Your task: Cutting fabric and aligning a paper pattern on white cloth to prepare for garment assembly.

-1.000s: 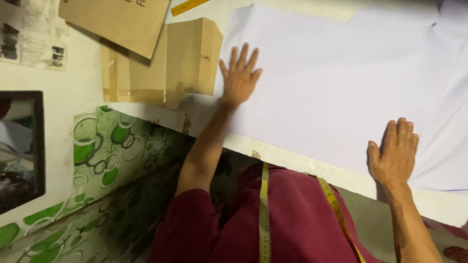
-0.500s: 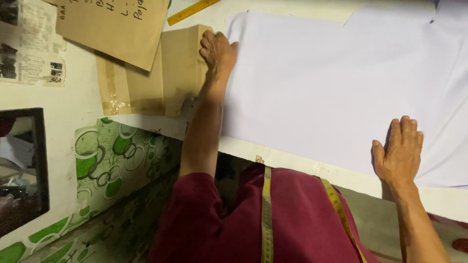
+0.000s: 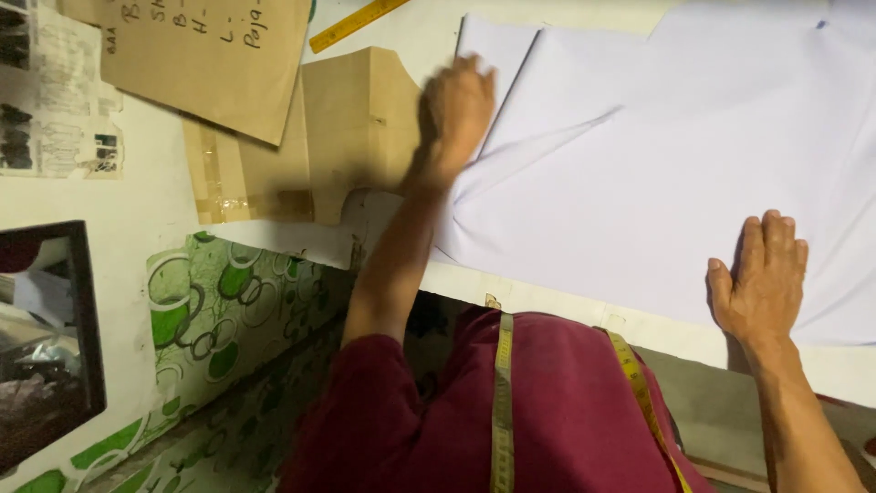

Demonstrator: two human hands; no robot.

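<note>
A large white cloth (image 3: 657, 173) lies spread over the white table (image 3: 566, 301). My left hand (image 3: 453, 110) is blurred at the cloth's left edge, its fingers curled around that edge, and a crease runs from it across the cloth. Near the table's front edge, my right hand (image 3: 762, 274) rests flat on the cloth with fingers together and holds nothing.
Brown cardboard pattern pieces (image 3: 356, 128) lie left of the cloth, with a larger written-on one (image 3: 214, 59) above them. A yellow ruler (image 3: 356, 23) lies at the back. A yellow measuring tape (image 3: 502, 402) hangs round my neck. A green-patterned sheet (image 3: 219, 310) and a dark frame (image 3: 41, 338) are at the left.
My left hand slid from flat on the cloth to its left edge and closed on it; the edge has lifted and creased. The right hand stayed pressed on the cloth.
</note>
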